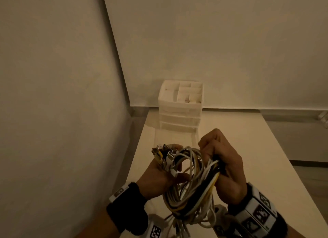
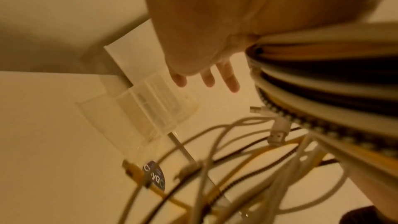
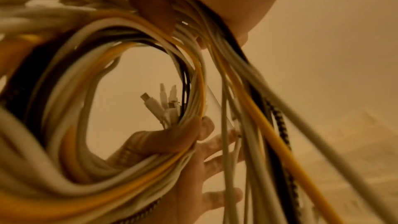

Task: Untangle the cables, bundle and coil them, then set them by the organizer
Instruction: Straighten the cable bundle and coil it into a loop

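A bundle of white, yellow and black cables (image 1: 191,184) hangs in a loose coil between both hands above the white table. My left hand (image 1: 159,175) lies palm up under the coil, with the connector ends (image 1: 163,152) gathered on it. In the right wrist view its thumb (image 3: 168,140) presses the strands down, fingers straight behind. My right hand (image 1: 223,159) is fisted round the coil's right side (image 3: 193,48). Loose ends (image 1: 177,225) trail down below. The white drawer organizer (image 1: 180,106) stands at the table's far end.
The white table (image 1: 248,149) runs away from me with a wall (image 1: 53,95) close on its left and another behind the organizer. Floor shows beyond the table's right edge. A round dark sticker (image 2: 154,176) is seen among the dangling strands.
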Available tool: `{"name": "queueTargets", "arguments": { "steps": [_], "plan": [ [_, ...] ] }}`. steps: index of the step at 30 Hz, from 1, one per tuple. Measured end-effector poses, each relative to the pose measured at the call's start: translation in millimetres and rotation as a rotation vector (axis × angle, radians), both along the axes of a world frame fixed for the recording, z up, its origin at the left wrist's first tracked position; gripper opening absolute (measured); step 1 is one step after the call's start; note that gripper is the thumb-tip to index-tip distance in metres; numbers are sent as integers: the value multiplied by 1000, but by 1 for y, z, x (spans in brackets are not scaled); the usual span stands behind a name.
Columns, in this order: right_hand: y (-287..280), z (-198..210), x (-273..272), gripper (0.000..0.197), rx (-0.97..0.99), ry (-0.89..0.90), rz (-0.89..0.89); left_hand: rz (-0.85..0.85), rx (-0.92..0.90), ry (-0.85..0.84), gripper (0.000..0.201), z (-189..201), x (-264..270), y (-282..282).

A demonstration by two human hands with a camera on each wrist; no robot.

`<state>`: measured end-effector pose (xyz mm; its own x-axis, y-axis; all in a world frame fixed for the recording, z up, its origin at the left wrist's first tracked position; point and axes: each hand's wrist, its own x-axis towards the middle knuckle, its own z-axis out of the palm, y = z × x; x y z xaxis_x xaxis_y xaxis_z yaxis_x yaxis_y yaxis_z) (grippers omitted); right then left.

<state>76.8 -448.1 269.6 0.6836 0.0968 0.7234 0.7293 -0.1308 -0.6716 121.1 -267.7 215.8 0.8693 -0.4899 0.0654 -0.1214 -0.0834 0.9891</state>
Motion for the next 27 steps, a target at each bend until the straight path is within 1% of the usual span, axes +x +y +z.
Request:
{"name": "queueTargets", "arguments": {
  "steps": [2,3,4,5,7,8,9,11,13,15,17,19,20,21,22,23,24,25,26,27],
  "plan": [
    [-5,-1,2,14,2,8,30,-8,74,1,52,-1,2,5],
    [-6,0,3,14,3,9,48,-17,127,-4,58,-2,4,7],
    [-6,1,6,13,12,12,66,-48,147,-8,63,-2,5,7],
    [-5,2,7,13,28,19,81,-76,134,-14,61,1,3,4],
    [1,6,11,10,86,32,98,-108,28,5,39,12,-5,-8],
    [4,8,13,10,130,37,99,-119,-44,55,34,16,-8,-17],
    [6,8,15,13,179,48,96,-119,-94,76,32,21,-12,-24],
    [8,7,19,18,294,102,116,-101,-173,40,31,20,-13,-31],
    [7,7,20,18,396,180,168,-72,-227,15,25,15,-11,-33],
    [8,6,20,17,444,227,211,-62,-251,35,27,14,-9,-29],
    [10,4,25,12,483,243,230,-95,-237,81,30,10,-5,-29],
    [12,2,29,12,516,267,214,-104,-215,248,32,13,-5,-29],
    [12,0,32,13,520,270,203,-127,-244,352,39,11,-3,-27],
    [11,-1,32,13,515,271,190,-161,-321,425,42,16,-3,-28],
    [11,-1,32,13,508,267,170,-221,-457,531,37,13,-2,-29],
    [11,0,32,13,508,261,152,-199,-487,521,25,18,0,-30],
    [11,-1,31,13,513,256,131,-180,-546,613,23,15,3,-30],
    [12,0,30,13,520,254,126,-185,-588,696,30,13,5,-28],
    [12,-1,29,13,532,247,130,-240,-687,705,33,9,2,-32],
    [13,-2,29,14,551,244,142,-261,-748,746,35,13,1,-35]
  ]
}}
